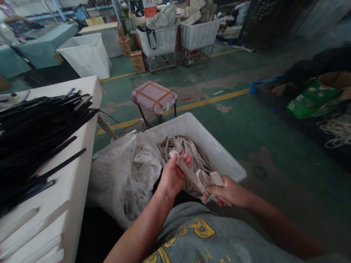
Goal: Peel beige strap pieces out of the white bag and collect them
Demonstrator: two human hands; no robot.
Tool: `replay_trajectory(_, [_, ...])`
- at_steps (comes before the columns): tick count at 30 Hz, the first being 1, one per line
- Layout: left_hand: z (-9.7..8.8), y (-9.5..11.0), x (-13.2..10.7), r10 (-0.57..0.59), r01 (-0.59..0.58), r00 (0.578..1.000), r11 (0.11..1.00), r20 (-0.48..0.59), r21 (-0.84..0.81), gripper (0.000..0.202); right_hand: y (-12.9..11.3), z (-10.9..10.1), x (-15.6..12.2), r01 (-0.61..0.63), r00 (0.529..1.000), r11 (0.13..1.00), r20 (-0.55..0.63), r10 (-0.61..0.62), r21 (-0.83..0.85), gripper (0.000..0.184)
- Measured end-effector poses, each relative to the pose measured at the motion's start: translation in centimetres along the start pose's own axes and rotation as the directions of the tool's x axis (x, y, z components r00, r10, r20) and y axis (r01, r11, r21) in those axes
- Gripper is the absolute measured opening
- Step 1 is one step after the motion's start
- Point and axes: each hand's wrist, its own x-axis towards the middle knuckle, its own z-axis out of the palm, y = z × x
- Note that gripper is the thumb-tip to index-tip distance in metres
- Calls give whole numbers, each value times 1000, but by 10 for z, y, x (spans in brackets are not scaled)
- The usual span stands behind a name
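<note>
1. Green workshop floor (260, 128) all round, with carts way off at the far end. On the left there's a white table (78, 162) piled with black strips (16, 140).
2. Both hands are over the white bin (220, 151), close in front. The left hand (170, 178) is wrapped round the far end of a bundle of pale strips (195, 176), and the right hand (228, 193) pinches its near folded end.
3. Looks to me like they're mid-way through squaring the bundle up. Shifting it calls for a firm grip at both ends or the strips will fan out.
4. Table edge is close on the left and a plastic bag (122, 173) touches the bin's left side. A stool (153, 96) sits beyond the bin. Open floor on the right.
</note>
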Motion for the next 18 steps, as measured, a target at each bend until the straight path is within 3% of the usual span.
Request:
replay_trajectory(6, [2,58,-1,254,-253,967,963,-11,-95,26,58,-18,15,-182,978,979,-116,171,-92,48])
replay_trajectory(8, [-3,83,-10,392,-391,920,917,-4,-82,30,74,-24,19,-213,967,971,-166,194,-105,49])
replay_trajectory(11, [-11,119,-28,576,-576,817,817,2,-27,33,90,-30,29,-260,947,960,-221,232,-104,47])
replay_trajectory(15, [-29,145,-55,736,-732,676,677,-47,76,40,80,-25,50,-214,962,972,-193,193,-98,39])
replay_trajectory(16, [-34,146,-60,749,-742,661,661,-47,111,41,70,-19,56,-176,974,977,-168,154,-121,40])
replay_trajectory(18, [-44,138,-68,741,-725,671,663,-28,184,43,42,1,65,-64,993,977,-107,43,-202,50])
